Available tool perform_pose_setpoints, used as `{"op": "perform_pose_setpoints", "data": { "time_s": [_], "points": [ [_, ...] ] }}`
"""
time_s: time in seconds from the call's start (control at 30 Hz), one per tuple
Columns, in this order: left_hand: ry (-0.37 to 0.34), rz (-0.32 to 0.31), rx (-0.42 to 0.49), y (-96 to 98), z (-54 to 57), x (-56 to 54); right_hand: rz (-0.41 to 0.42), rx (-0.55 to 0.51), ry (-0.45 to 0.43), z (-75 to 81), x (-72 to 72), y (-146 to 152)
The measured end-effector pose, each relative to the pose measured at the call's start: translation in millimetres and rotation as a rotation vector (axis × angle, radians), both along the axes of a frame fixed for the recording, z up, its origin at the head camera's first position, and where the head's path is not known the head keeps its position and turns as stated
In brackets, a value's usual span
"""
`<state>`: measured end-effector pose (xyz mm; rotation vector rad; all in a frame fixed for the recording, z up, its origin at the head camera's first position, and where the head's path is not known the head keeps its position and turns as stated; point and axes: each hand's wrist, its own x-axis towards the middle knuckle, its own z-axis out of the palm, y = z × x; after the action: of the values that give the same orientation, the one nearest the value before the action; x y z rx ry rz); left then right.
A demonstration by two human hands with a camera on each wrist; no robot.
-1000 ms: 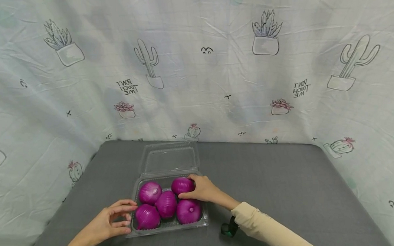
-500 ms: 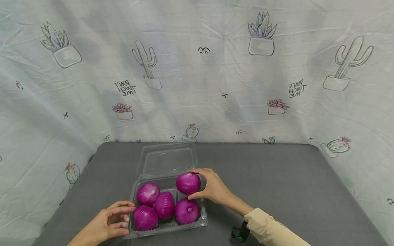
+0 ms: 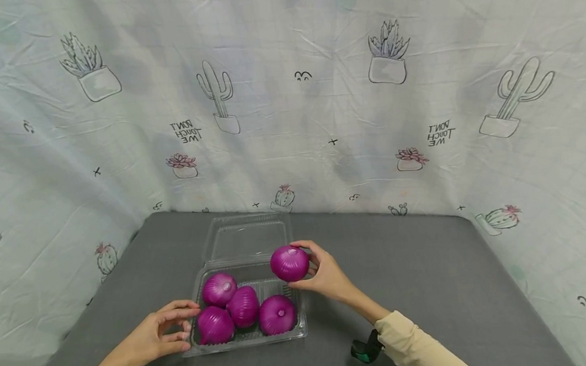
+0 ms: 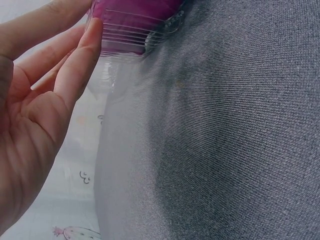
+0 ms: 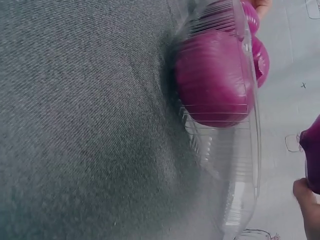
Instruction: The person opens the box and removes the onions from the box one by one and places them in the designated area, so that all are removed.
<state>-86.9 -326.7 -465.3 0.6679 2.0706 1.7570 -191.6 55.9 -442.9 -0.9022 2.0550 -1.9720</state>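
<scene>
My right hand (image 3: 329, 276) holds a purple onion (image 3: 289, 263) between thumb and fingers, raised above the back right corner of a clear plastic clamshell box (image 3: 251, 344). Several other purple onions sit inside, among them one at front right (image 3: 277, 315) and one in the middle (image 3: 243, 306). At the box's left side, my left hand (image 3: 149, 335) touches the wall with its fingertips, the fingers loosely bent. The left wrist view shows its thumb (image 4: 82, 60) against the ribbed plastic. In the right wrist view the held onion (image 5: 313, 155) is partly cut off.
The box's transparent lid (image 3: 250, 239) lies folded open towards the back. A grey cloth-covered table (image 3: 402, 271) spreads around it, bounded by a pale curtain (image 3: 289, 106) with cactus prints. A dark strap with a small device (image 3: 366, 349) hangs by the right wrist.
My right hand has lifted the back right onion out of its place, up and to the right. The left hand stays by the box's left side.
</scene>
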Motion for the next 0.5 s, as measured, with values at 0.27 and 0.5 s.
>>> {"op": "perform_pose_setpoints", "data": {
  "time_s": [0.27,0.5],
  "points": [
    [0.033,-0.014,0.015,-1.0,-2.6,-0.7,0.077,0.024,0.045,-0.1,6.0,15],
    [0.035,-0.013,0.021,0.0,-1.8,-0.2,0.154,0.077,0.006,-1.4,14.0,24]
  ]
}}
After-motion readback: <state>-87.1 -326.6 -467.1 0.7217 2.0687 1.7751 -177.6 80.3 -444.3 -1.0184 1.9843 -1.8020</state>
